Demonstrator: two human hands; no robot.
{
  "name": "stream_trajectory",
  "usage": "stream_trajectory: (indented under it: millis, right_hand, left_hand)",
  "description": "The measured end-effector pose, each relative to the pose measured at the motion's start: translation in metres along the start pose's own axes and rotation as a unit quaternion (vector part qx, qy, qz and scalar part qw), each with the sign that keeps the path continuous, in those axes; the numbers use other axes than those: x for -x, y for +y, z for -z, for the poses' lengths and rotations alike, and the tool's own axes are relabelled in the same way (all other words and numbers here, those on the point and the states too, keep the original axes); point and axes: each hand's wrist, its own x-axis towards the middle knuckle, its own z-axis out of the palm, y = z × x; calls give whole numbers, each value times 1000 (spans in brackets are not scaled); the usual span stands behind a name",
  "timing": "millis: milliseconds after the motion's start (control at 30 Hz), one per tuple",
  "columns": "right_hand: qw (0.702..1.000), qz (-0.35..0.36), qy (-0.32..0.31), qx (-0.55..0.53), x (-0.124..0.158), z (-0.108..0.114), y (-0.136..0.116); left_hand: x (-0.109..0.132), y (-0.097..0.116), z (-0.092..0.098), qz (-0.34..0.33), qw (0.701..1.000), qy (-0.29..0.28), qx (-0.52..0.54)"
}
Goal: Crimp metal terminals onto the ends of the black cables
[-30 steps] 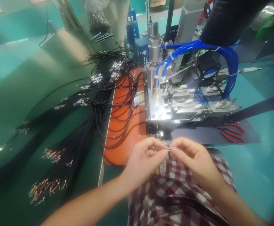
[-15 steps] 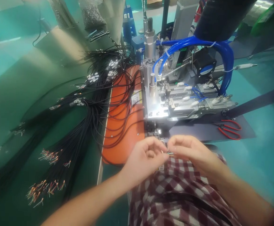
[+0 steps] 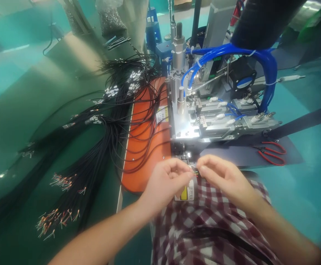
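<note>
My left hand [image 3: 171, 178] is closed, thumb and forefinger pinching thin coloured wires [image 3: 196, 174] whose tips poke out to the right. Close by on that side is my right hand [image 3: 222, 175], its fingers curled and thumb drawn in near the wire tips; whether anything is between them is hidden. Both hands are in front of the machine's near edge, over my checked clothing [image 3: 212, 213]. Beneath my left hand shows a label with yellow and white parts [image 3: 188, 193]. An orange plate [image 3: 146, 147] lies left of the machine, with black cables [image 3: 141, 167] running across it.
The metal machine [image 3: 188, 129] with blue air hoses [image 3: 270, 73] stands straight ahead. Red-handled pliers [image 3: 273, 152] lie on the dark panel at right. Bundles of black cables [image 3: 94, 158] with bare wire ends [image 3: 58, 221] spread over the green table [image 3: 8, 121] at left.
My fingertips have drawn slightly apart, and the wire tips show more plainly between them. The label below my left hand is more exposed. The whole view has shifted a little.
</note>
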Motion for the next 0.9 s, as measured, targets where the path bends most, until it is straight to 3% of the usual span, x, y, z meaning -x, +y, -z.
stream_trajectory:
  millis: [167, 400, 633, 900]
  right_hand:
    - [999, 5, 49, 18, 2, -12, 6]
    - [994, -14, 96, -44, 0, -25, -1]
    - [984, -66, 74, -146, -1, -29, -2]
    - [978, -49, 81, -187, -4, -32, -1]
  left_hand:
    - [0, -2, 2, 0, 1000, 2, 22]
    - [0, -3, 0, -14, 999, 11, 39]
    - [1, -1, -2, -7, 996, 9, 88]
    - [1, -7, -2, -26, 990, -22, 138]
